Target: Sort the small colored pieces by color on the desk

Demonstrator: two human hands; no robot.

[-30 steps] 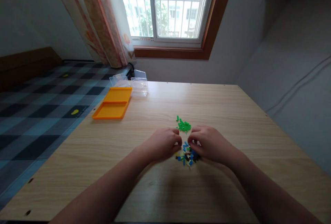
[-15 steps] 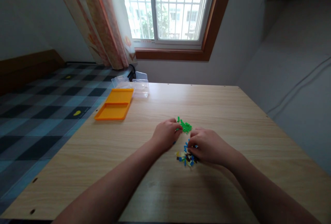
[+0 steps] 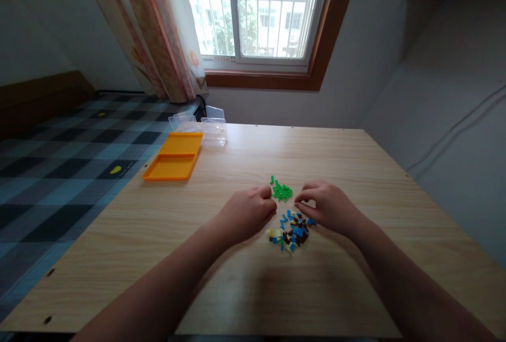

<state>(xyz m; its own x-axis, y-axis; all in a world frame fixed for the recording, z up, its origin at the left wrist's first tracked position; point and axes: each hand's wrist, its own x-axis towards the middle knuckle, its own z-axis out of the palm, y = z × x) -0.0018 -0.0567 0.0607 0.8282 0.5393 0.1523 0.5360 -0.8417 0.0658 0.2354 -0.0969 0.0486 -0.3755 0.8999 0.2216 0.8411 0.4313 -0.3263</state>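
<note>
A: ok so where are the little pieces at?

B: Two piles on the table (image 3: 340, 160). The green pile (image 3: 282, 192) is farther from the person, and the mixed pile (image 3: 294, 233) is nearer: blue, dark brown, pale yellow, a bit of green. Gap between them. One green bit sits at the far left edge of its pile.

A: and the hands?

B: Left hand (image 3: 250, 210) is just left of the green pile, fingers curled in toward the palm. Can't tell if there's a piece tucked in there, or if it's touching the pile.

A: right one?

B: Right hand (image 3: 326, 205) is on the other side, over the far right part of the mixed pile. Thumb and index tips are close together, with a gap showing behind them. Too small to tell if they're pinching anything, tbh.

A: anything else on there?

B: Yeah, an orange tray (image 3: 171, 168) with two sections near the left edge, well apart from the hands. Some clear boxes (image 3: 214, 134) are just behind it. Bed (image 3: 75, 173) with a checked sheet is off to the left, and there's a window (image 3: 272, 20) past the table.
</note>
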